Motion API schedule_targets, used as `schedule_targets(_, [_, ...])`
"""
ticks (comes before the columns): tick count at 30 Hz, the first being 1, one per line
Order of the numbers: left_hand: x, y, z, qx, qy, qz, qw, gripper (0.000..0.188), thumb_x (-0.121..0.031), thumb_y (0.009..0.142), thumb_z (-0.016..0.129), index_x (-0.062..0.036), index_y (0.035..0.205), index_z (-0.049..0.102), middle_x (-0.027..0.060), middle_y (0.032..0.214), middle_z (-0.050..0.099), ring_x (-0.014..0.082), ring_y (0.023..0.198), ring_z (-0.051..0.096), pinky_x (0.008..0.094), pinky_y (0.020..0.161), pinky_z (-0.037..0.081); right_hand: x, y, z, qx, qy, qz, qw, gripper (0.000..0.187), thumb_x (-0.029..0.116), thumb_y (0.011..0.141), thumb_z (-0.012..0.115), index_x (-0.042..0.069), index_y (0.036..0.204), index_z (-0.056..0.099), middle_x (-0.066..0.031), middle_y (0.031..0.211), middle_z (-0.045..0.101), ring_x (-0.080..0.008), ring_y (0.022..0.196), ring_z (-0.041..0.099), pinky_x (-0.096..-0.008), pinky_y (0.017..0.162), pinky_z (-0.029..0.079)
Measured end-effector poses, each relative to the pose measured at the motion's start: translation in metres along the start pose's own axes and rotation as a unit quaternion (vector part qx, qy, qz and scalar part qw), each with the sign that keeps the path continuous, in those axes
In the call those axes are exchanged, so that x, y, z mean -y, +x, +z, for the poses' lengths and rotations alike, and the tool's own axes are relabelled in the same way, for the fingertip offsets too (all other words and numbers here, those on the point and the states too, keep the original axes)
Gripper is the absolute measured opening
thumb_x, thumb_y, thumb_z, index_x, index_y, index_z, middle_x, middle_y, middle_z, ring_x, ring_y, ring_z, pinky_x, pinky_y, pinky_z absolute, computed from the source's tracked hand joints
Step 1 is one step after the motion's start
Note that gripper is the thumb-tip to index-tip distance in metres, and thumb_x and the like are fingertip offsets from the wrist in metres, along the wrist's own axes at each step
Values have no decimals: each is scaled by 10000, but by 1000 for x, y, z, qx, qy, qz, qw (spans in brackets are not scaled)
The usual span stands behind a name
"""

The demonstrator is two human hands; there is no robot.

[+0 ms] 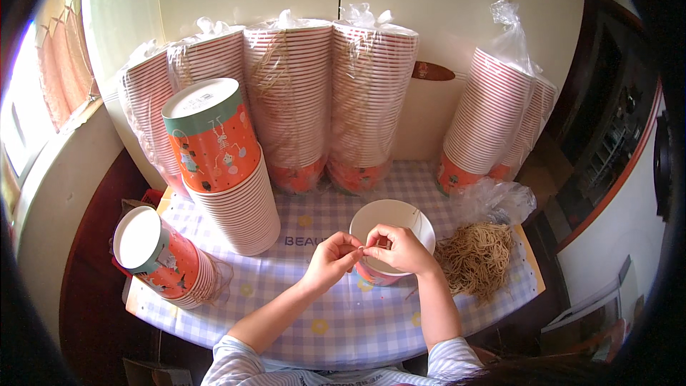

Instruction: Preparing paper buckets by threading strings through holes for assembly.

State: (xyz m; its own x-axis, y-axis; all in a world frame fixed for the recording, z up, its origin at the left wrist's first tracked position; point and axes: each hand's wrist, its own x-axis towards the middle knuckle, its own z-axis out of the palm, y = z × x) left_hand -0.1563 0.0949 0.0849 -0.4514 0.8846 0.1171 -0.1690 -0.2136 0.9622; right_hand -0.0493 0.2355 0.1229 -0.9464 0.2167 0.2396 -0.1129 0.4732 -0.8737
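While both hands meet over the open paper cup point(391, 223), left hand point(330, 260) and right hand point(400, 249) pinch one thin tan string point(369, 246) between fingertips. String: light, limp, likely slips; grip near its end. Cup: light, crushable; hold by the rim. String pile point(477, 257) lies just right of the right hand.

Two hands are counted: left hand point(330, 257), right hand point(400, 246), meeting at 6 o'clock of one open paper cup point(391, 220). Six bagged cup stacks point(368, 93) are counted along the wall, four from 10 to 12 o'clock, two at 2 o'clock. Two unbagged cup stacks point(229, 171) are seen at 9 o'clock. One string pile point(477, 257) is seen at 3 o'clock, one loose plastic bag point(496, 201) behind it.
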Motion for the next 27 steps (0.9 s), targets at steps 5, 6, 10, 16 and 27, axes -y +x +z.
schedule_targets(5, [-2, -1, 0, 4, 0, 27, 1000, 69, -50, 865, 536, -35, 895, 476, -6, 757, 562, 29, 615, 491, 176, 529, 401, -4, 0, 1, -18, 13, -5, 1000, 86, 30, 773, 634, 28, 785, 549, 29, 702, 536, -35, 641, 489, -201, 579, 417])
schedule_targets(6, [-2, 0, 0, 4, 0, 27, 1000, 69, -50, 865, 536, -35, 895, 476, -6, 757, 562, 29, 615, 491, 176, 529, 401, -3, 0, 1, -18, 13, -5, 1000, 86, 30, 773, 634, 28, 785, 549, 29, 702, 536, -35, 641, 489, -201, 579, 417])
schedule_targets(10, [-2, -1, 0, 4, 11, 37, 999, 54, -34, 862, 525, -29, 895, 483, -6, 751, 554, 36, 618, 501, 180, 539, 413, -2, -1, 1, -17, 7, 5, 1000, 89, 18, 761, 626, 27, 782, 540, 30, 700, 535, -34, 637, 488, -201, 571, 416])
schedule_targets(16, [0, -2, -1, -8, 75, 68, 995, 42, -40, 848, 543, -11, 870, 521, 3, 738, 572, 43, 637, 532, 193, 564, 445, 6, -1, 3, -33, -21, 3, 999, 90, 11, 743, 618, 24, 775, 535, 25, 699, 539, -38, 635, 491, -206, 570, 420])
schedule_targets(27, [-11, -1, -7, -36, 218, 111, 969, 121, -72, 834, 580, -8, 936, 590, 50, 742, 628, 57, 620, 553, 215, 576, 464, 7, -2, 2, -10, -10, -15, 1000, 107, 38, 764, 647, 31, 780, 541, 33, 710, 545, -32, 653, 494, -202, 586, 428])
